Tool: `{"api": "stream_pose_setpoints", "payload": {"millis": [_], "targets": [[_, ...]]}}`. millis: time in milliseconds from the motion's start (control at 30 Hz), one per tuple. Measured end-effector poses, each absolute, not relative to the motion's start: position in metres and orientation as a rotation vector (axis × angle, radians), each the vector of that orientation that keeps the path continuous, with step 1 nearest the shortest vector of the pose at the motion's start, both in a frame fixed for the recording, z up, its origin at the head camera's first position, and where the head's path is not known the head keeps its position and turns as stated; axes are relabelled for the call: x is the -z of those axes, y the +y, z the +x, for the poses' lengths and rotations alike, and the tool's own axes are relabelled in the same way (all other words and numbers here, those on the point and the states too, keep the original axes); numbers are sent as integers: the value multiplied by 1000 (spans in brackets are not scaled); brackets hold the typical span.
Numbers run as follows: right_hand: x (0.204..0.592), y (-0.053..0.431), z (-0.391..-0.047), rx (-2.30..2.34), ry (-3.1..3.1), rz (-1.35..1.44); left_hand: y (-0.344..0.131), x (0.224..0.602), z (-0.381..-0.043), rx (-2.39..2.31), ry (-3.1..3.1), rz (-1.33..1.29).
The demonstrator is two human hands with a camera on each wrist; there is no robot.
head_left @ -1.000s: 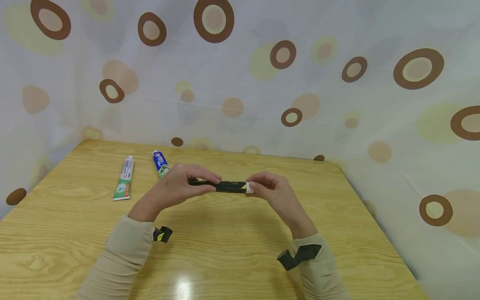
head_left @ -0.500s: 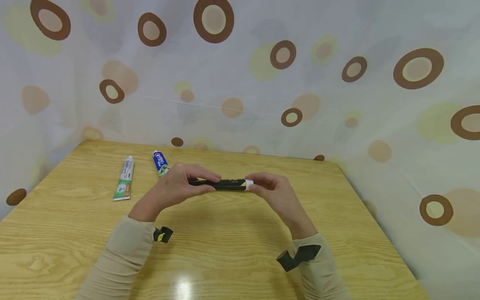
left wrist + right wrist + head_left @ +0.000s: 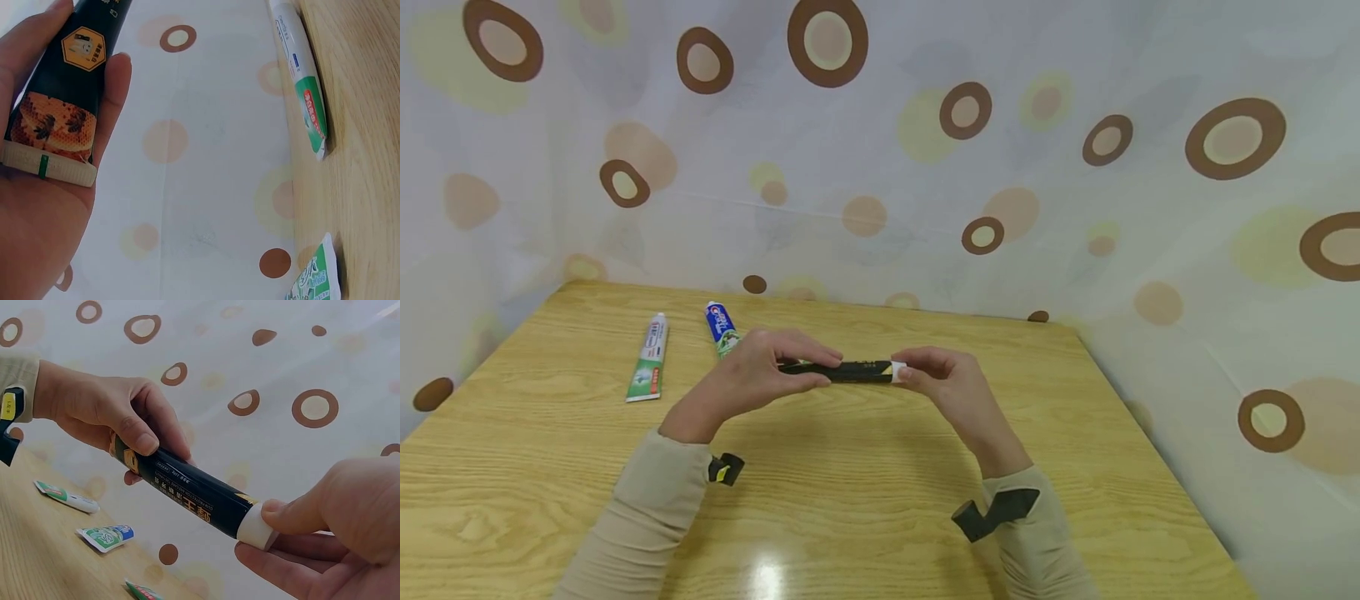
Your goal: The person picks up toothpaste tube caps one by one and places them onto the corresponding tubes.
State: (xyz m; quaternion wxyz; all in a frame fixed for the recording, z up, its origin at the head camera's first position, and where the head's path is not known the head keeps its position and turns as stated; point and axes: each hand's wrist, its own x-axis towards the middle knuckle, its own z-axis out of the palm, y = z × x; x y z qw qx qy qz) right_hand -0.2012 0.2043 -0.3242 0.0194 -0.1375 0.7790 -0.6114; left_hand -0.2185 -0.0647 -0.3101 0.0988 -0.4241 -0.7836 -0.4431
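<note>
Held level above the table is a black toothpaste tube (image 3: 861, 372) with a white cap (image 3: 255, 528). My left hand (image 3: 748, 375) grips its body toward the crimped tail, thumb on one side and fingers on the other. In the left wrist view the tube's flat white tail end (image 3: 50, 165) lies over the palm, below a honeycomb-and-bees print. My right hand (image 3: 955, 392) pinches the cap between thumb and fingers. The cap sits against the tube's end. Part of the tube's body is hidden behind my left fingers in the head view.
On the wooden table (image 3: 835, 500), a white-and-green toothpaste tube (image 3: 647, 358) lies at the left. Beside it is a blue-and-green tube (image 3: 721, 325), partly behind my left hand. The right wrist view shows part of another green tube (image 3: 141, 590). A patterned sheet (image 3: 865, 150) surrounds the table.
The black tube has rolled slightly back and forth between the hands, and my right fingers have shifted a little on the cap. The tubes on the table have stayed put.
</note>
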Motion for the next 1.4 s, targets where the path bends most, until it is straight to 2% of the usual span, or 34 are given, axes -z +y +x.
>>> {"api": "stream_pose_setpoints", "payload": {"millis": [367,833,1400], "targets": [[332,210,-208,1940,2319,-403,-67,306,-214,1329,-2399,-1228],[346,208,-216,1893,2346,-353,-69,348,-249,1406,-2552,-1119],[372,210,-229,1876,2324,-269,-74,366,-256,1370,-2776,-1123]]}}
